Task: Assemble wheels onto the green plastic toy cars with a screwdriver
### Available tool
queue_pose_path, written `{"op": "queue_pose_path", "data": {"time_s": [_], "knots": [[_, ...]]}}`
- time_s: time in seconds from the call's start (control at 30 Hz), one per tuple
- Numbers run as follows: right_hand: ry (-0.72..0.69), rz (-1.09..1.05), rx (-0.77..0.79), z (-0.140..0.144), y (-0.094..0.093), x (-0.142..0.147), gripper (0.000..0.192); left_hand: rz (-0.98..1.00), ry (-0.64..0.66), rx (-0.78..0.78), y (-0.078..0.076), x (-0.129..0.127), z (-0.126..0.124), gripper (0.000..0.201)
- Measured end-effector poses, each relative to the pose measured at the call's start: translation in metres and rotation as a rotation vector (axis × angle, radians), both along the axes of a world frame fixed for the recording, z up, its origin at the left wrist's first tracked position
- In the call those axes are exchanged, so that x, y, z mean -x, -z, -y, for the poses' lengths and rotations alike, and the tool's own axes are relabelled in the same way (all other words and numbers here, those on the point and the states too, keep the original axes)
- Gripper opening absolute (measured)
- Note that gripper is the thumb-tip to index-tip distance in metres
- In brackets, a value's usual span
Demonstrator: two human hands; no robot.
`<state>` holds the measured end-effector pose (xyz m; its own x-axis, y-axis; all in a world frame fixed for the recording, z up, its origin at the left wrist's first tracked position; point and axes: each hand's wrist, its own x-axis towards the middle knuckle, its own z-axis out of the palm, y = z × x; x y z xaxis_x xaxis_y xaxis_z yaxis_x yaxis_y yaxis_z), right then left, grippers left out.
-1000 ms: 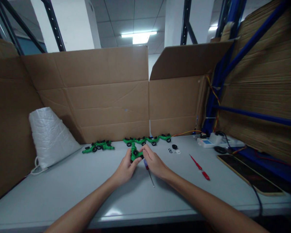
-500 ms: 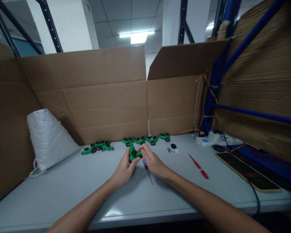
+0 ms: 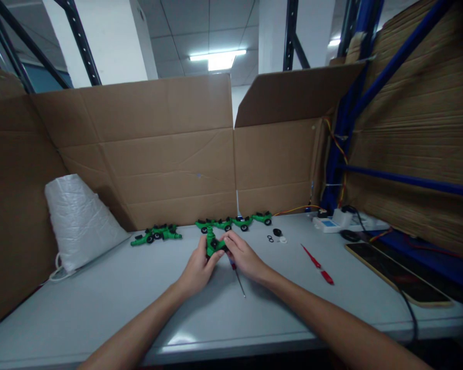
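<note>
A green toy car with black parts is held between my two hands above the table. My left hand is closed on its left and near side, thumb toward me. My right hand grips the right end, its fingers pinched there and hiding part of the toy. Just below, a screwdriver with a thin metal shaft lies on the table, its handle partly covered by my right hand. Several more green toy cars stand in a row behind, and others sit together farther left.
Small black rings, a black disc and a white disc lie right of my hands. Farther right are a red pointed tool, a phone-like dark slab and a power strip. A white bag stands left; cardboard walls the back.
Almost nothing differs. The whole view has shifted very slightly, and my right fingers have moved a little on the green toy car, which both hands still hold.
</note>
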<state>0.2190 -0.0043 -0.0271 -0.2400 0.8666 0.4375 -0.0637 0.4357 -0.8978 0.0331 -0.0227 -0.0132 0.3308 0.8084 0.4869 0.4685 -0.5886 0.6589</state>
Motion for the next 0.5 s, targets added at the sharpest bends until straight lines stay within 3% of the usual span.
{"op": "queue_pose_path", "data": {"time_s": [0.17,0.5], "knots": [[-0.091,-0.110,0.133,-0.0040,0.0005,0.0020,0.053,0.009,-0.005,-0.013,-0.0007,-0.0007,0.0000,0.028],[-0.154,-0.065,0.253,0.0048,-0.0067,-0.0026,0.065,-0.031,0.027,-0.030,-0.0009,0.0010,0.0028,0.025]]}}
